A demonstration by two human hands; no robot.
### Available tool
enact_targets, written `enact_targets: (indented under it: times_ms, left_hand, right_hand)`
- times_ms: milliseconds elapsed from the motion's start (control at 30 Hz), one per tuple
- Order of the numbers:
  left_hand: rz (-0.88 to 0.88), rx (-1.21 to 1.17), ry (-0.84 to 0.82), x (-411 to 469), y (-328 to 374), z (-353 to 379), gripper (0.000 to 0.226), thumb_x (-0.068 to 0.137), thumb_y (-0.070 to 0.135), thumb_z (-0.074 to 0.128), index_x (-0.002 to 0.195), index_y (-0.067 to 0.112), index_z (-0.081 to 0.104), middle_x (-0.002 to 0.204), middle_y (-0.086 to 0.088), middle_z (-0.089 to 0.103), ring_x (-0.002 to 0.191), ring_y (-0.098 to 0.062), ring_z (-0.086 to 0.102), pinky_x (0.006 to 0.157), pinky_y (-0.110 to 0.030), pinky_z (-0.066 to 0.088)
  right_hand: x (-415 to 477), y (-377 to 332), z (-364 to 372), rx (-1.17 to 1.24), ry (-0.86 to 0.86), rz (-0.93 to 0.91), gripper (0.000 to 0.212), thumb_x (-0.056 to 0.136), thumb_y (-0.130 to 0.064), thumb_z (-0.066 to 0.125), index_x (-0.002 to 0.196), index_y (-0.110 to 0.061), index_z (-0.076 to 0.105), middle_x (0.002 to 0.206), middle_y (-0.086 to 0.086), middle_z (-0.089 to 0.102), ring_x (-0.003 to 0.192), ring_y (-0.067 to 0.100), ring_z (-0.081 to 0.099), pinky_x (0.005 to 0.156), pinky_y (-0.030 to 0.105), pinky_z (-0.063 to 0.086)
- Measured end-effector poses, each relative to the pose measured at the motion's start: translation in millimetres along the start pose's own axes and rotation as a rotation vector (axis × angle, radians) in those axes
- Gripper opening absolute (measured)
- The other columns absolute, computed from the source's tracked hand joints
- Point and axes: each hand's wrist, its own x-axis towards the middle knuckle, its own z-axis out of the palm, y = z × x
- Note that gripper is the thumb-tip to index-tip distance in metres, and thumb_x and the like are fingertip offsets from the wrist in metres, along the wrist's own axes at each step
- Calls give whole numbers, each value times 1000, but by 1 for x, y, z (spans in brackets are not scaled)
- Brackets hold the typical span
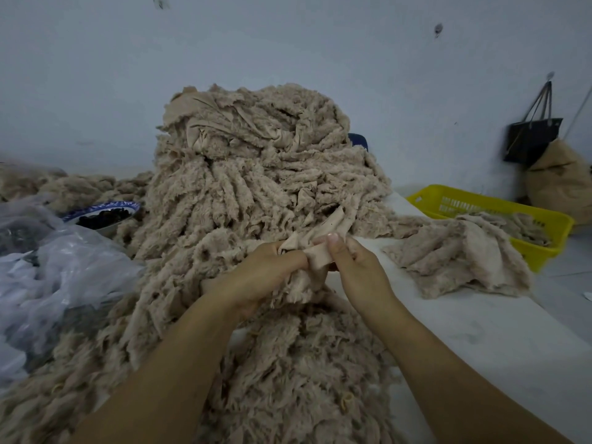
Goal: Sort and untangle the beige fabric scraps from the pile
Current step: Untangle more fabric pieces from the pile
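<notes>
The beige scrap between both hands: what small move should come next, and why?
Probably pull it gently up and apart: the left hand and right hand both pinch the beige scrap, whose lower end seems caught in the pile.

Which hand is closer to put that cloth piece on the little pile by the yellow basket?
Probably the right hand: it pinches the scrap, and the small pile and yellow basket lie on its side. The left hand sits farther away.

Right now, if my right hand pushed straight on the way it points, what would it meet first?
Probably the big pile just beyond the scrap that the right hand pinches; depth is unclear.
</notes>
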Motion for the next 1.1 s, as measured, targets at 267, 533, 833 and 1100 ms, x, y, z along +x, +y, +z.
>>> enact_targets:
  times_ms: [267, 533, 833, 1100]
  left_hand:
    - [-37, 67, -100, -4, -1, 12, 27, 77, 21, 61, 51, 27, 55, 51, 9, 50, 47, -6, 46, 48, -16, 34]
    - [58, 168, -263, -11, 3, 15, 66, 97, 7, 47, 37, 33, 50, 40, 19, 37, 37, 1, 36, 42, -12, 29]
    - [167, 89, 57, -6, 9, 13, 36, 98, 15, 47, 67, 31, 57, 52, 19, 52, 47, 1, 44, 52, -21, 38]
    - [37, -33, 202, -2, 6, 9, 43, 96, 23, 50, 54, 28, 48, 51, 12, 44, 50, -4, 42, 54, -22, 35]
  right_hand:
    - [12, 14, -6, -16, 201, 166, 53, 103, -52, 28, 86, -25, 71, 88, -5, 70, 83, 8, 64, 75, 28, 51]
    - [17, 16, -5, -5, 239, 262, 65, 100, -59, 30, 136, -12, 56, 133, 10, 62, 120, 28, 57, 98, 39, 45]
    - [19, 15, -36, 197, 311, 285, 62, 104, -42, 45, 46, -24, 29, 43, -7, 23, 40, 12, 19, 54, 33, 19]
    - [6, 10, -13, 186, 128, 24, 61, 91, -72, 36, 94, -20, 67, 82, -21, 68, 78, -3, 62, 65, 21, 53]
